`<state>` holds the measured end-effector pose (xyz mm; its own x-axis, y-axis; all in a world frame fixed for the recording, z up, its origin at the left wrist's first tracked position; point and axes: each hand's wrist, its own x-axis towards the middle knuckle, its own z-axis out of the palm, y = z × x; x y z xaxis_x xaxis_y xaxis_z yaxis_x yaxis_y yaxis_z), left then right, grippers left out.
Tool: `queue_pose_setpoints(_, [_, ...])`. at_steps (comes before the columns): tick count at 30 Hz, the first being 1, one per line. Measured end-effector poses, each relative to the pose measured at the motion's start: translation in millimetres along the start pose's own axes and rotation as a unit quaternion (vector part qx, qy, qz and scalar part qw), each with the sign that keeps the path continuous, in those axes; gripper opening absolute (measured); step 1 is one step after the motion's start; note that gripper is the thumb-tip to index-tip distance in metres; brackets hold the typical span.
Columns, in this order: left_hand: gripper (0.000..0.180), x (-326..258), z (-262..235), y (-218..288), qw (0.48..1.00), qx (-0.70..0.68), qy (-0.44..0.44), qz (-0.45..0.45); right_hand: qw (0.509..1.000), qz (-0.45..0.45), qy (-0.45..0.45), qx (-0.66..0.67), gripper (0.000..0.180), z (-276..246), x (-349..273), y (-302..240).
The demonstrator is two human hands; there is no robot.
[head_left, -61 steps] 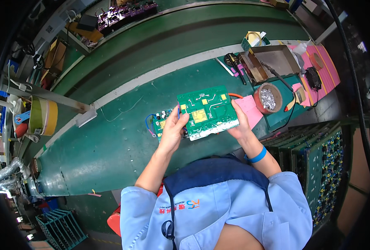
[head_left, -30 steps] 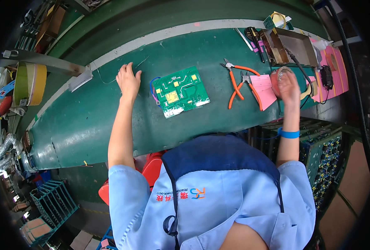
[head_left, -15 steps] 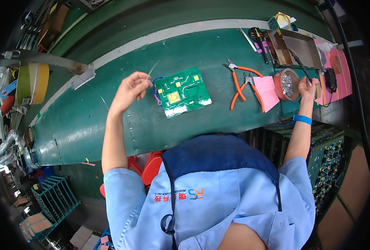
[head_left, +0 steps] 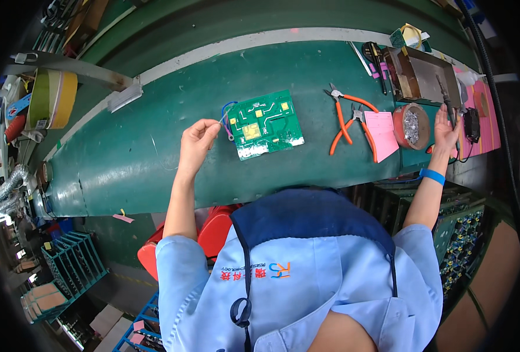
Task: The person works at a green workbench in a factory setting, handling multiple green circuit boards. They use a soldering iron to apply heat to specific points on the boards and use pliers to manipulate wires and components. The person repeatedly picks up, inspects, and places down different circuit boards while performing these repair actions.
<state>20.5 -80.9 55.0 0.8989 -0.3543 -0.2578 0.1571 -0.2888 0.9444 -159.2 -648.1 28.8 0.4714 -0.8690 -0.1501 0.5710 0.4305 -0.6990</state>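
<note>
A green circuit board (head_left: 274, 126) with yellow patches lies on the green bench mat. Purple and blue wires (head_left: 227, 114) loop from its left edge. My left hand (head_left: 198, 144) is just left of the board, thumb and forefinger pinching a thin solder wire (head_left: 222, 119) whose end is near those wires. At the right, my right hand (head_left: 446, 134) is turned partly palm up, its fingers around a soldering iron (head_left: 442, 87). The iron's shaft leans over the metal tray; my hand partly hides its handle. Beside that hand stands a round reddish tin (head_left: 398, 124) of crumpled silvery material (head_left: 411, 126).
Two orange-handled cutters (head_left: 345, 129) lie between board and tin, next to a pink paper (head_left: 383, 132). A metal tray (head_left: 427, 69), a black-handled tool (head_left: 379, 64) and a small black box (head_left: 472, 126) with a cable are at the right. Racks of boards (head_left: 462, 246) stand below the bench.
My left hand has come down and right, closer to the board's wires. My right hand and the soldering iron have shifted right, toward the tray's right end. The whole view has shifted slightly.
</note>
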Motion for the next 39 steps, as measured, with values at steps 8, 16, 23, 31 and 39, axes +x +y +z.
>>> queue_pose_setpoints(8, [0.007,-2.4,18.5,-12.3,0.985,0.103,0.121,0.058,0.968,-0.080,-0.150,-0.184,0.013,68.6,-80.1,37.0])
queue_pose_setpoints(16, [0.013,-0.2,21.1,-16.8,0.978,0.100,0.174,0.056,0.852,0.003,-0.376,-0.364,0.011,170.7,-223.2,126.9])
queue_pose_setpoints(23, [0.014,4.0,22.5,-28.6,0.977,0.112,0.169,0.060,0.817,-0.024,-0.453,-0.356,0.014,182.5,-260.8,189.9])
queue_pose_setpoints(31, [0.014,7.2,20.9,-29.1,0.975,0.134,0.164,0.075,0.765,-0.105,-0.501,-0.390,0.019,173.8,-264.4,213.4])
queue_pose_setpoints(39, [0.013,9.0,18.9,-34.7,0.972,0.138,0.158,0.103,0.751,-0.120,-0.503,-0.411,0.023,175.6,-271.0,214.5])
